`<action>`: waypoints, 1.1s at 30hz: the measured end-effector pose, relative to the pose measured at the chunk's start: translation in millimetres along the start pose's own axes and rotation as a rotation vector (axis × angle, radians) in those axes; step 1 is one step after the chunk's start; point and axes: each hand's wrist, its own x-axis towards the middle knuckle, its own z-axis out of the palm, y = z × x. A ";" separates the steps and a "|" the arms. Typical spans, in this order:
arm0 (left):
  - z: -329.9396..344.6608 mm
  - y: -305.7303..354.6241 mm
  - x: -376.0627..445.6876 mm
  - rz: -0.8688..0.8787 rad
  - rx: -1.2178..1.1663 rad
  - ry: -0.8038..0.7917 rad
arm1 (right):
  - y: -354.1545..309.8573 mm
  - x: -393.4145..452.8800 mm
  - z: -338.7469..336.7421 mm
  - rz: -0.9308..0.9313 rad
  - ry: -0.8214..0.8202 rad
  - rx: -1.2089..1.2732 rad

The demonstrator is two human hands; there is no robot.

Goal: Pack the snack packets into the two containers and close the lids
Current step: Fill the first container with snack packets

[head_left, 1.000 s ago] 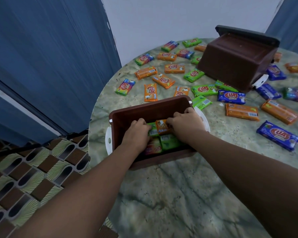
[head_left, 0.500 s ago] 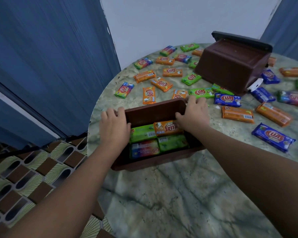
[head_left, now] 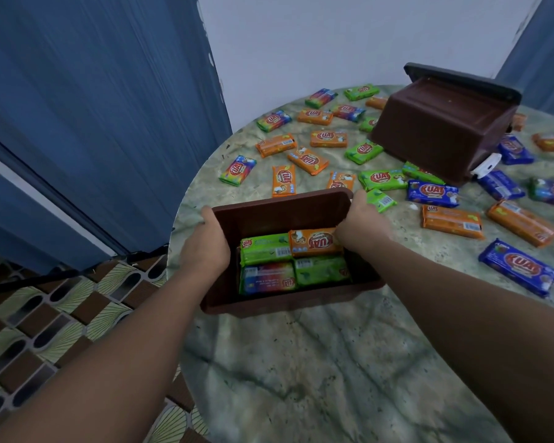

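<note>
A brown open container (head_left: 279, 215) stands near the table's left edge with several snack packets (head_left: 293, 262) packed flat inside, green, orange and rainbow. My left hand (head_left: 205, 247) grips its left wall. On the opposite side, my right hand (head_left: 359, 225) holds the right wall, fingers over the rim. A second brown container (head_left: 442, 123) lies tipped on its side at the back right, its dark lid (head_left: 461, 79) behind it. Many loose packets lie scattered on the table, such as an orange one (head_left: 283, 180) and a blue one (head_left: 520, 266).
The round marble table (head_left: 317, 362) ends close to the left of the held container, above a patterned floor (head_left: 45, 314). Blue curtains (head_left: 93, 107) hang at left and far right. A white latch (head_left: 485, 164) sticks out from the tipped container.
Both hands have come out of the container and now clasp its left and right walls. The white latches at its sides are now covered by my hands.
</note>
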 end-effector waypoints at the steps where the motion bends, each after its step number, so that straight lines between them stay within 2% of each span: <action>1: 0.8 -2.6 6.0 0.010 0.009 -0.002 | -3.1 0.1 1.5 0.001 -0.002 0.015; 12: 3.2 -24.9 80.2 0.112 -0.022 -0.036 | -44.0 13.4 19.4 0.130 0.064 -0.013; 20: -7.3 -21.2 95.3 0.157 -0.011 -0.092 | -56.1 10.8 24.4 0.198 0.103 0.040; 22: -9.9 -21.1 94.5 0.184 0.035 -0.044 | -54.3 11.5 23.2 0.203 0.078 0.105; 24: -8.5 -19.4 96.0 0.263 0.093 0.078 | -53.0 12.7 19.3 0.214 0.051 0.265; 28: -17.4 15.5 94.6 0.408 -0.025 0.244 | -47.2 22.2 3.9 0.280 0.069 0.584; 33: -35.1 96.7 90.5 0.552 -0.079 0.064 | -15.6 33.0 -15.6 0.306 0.124 0.613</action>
